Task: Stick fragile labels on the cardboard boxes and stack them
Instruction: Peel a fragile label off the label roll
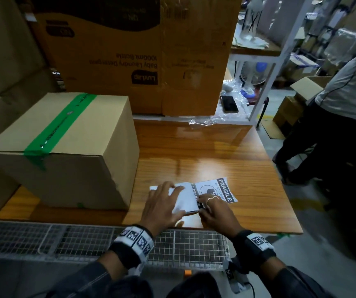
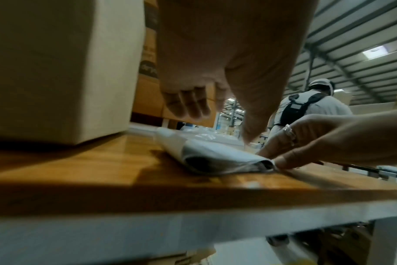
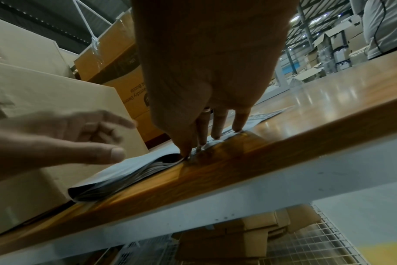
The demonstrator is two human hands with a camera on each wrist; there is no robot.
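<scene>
At the left of the wooden table [image 1: 205, 151], a cardboard box [image 1: 65, 151] sealed with green tape [image 1: 61, 125] is seen standing upright; no fragile label is visible on the faces that are shown, so the sticking is judged not yet done for it, and nothing is stacked on it. Just right of the box, near the table's front edge, the left hand [image 1: 164, 203] is laid with spread, fairly straight fingers on the folded-back white sheets of a stack of fragile labels [image 1: 213, 190], which is held down rather than gripped. Further right, a corner of the stack is being pinched and worked at by the right hand [image 1: 215, 209], thumb and forefinger curled at the sheet edges. A label is thus judged to be in the course of being separated; peeling, sticking and stacking all remain. At the far right a person [image 1: 334, 117] is seen standing.
</scene>
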